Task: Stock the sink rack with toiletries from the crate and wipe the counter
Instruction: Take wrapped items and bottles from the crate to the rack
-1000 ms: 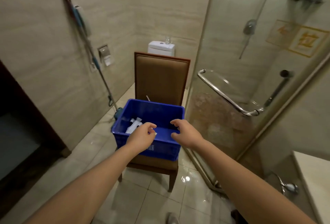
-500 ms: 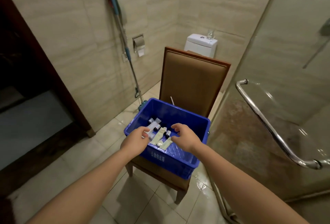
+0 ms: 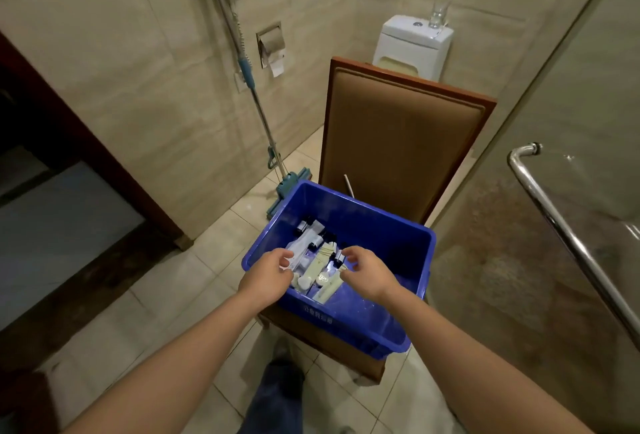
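Beige tiled walls close in a bathroom with a pale tiled floor. Near the middle stands a chair with a brown padded back, and the blue crate sits on its seat, white lettering on its near wall. The toiletries lie heaped in the crate's near left corner: small cream tubes, clear-wrapped packets and little bottles with black caps.

My left grip reaches over the near left rim, fingers curled down onto the left edge of the heap; whether they pinch a packet I cannot tell. My right grip hangs over the heap's right side, fingers loosely curled, thumb and forefinger apart beside a black-capped bottle, with nothing plainly between them. The two grips are near each other and do not touch.

Far behind the chair is a white toilet cistern with a drinking glass on its lid. A mop leans against the left wall, its head on the floor just left of the crate, and a paper holder is set in the wall beside its pole. At right a glass shower door carries a chrome handle. My dark trouser leg shows on the near floor
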A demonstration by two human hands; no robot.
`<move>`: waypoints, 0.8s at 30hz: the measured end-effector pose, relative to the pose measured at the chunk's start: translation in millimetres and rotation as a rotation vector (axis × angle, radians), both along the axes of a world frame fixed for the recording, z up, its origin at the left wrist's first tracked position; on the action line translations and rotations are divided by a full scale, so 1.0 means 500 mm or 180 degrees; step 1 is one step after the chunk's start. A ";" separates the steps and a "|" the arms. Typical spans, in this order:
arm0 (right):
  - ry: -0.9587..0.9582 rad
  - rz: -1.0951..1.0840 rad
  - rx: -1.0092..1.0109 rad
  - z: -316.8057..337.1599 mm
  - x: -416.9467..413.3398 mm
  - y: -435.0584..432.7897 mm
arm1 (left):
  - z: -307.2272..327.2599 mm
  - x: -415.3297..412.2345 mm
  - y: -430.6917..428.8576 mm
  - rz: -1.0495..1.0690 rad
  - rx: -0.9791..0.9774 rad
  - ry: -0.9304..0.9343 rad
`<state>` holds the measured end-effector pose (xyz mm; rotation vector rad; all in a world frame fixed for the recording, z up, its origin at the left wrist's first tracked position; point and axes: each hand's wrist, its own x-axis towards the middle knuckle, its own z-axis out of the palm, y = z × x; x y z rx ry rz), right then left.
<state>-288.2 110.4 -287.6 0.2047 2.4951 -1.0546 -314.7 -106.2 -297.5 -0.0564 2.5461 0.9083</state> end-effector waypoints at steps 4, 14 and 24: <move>-0.0256 -0.0282 -0.0012 -0.047 -0.065 -0.013 | -0.045 -0.088 -0.003 -0.0181 0.0019 -0.0217; -0.0908 -0.0940 -0.0146 -0.161 -0.181 -0.076 | -0.161 -0.264 -0.026 -0.0715 0.0061 -0.0903; -0.1212 -0.1590 -0.0197 -0.265 -0.215 -0.058 | -0.265 -0.345 0.018 -0.0889 0.0091 -0.1359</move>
